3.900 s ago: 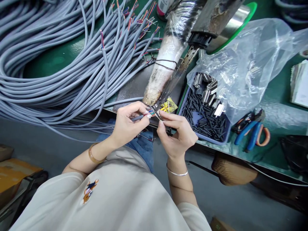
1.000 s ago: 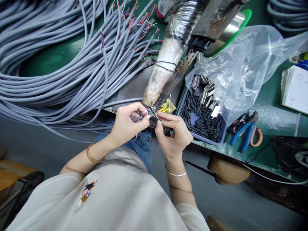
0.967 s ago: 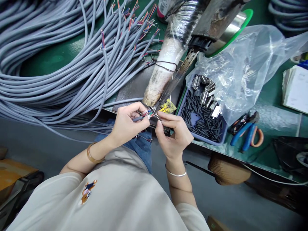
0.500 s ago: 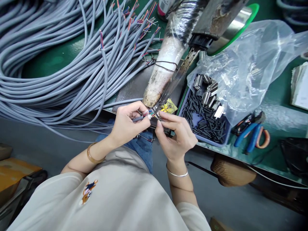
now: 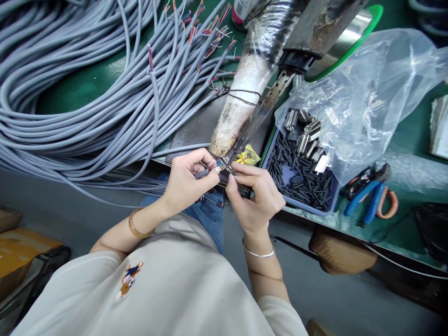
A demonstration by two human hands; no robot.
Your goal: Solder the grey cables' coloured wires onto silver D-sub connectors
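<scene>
My left hand point(image 5: 185, 179) pinches the end of a grey cable point(image 5: 202, 173) whose stripped coloured wires point(image 5: 216, 164) fan out at its tip. My right hand point(image 5: 257, 193) is closed in a pinch right beside those wires, its fingertips at the wire ends; what it holds is too small to make out. Both hands meet at the bench's front edge, just below the tip of a soldering iron point(image 5: 261, 114) fixed on a stained white wrapped holder point(image 5: 241, 105).
A large coil of grey cables point(image 5: 80, 98) with stripped ends fills the left of the green bench. A blue tray point(image 5: 297, 170) holds black sleeve pieces and metal connectors under a clear plastic bag point(image 5: 357, 93). Blue-handled pliers point(image 5: 369, 198) lie at the right. A solder spool point(image 5: 346, 37) sits behind.
Both hands stay together at the wire ends with only slight finger movement. The view has shifted a little.
</scene>
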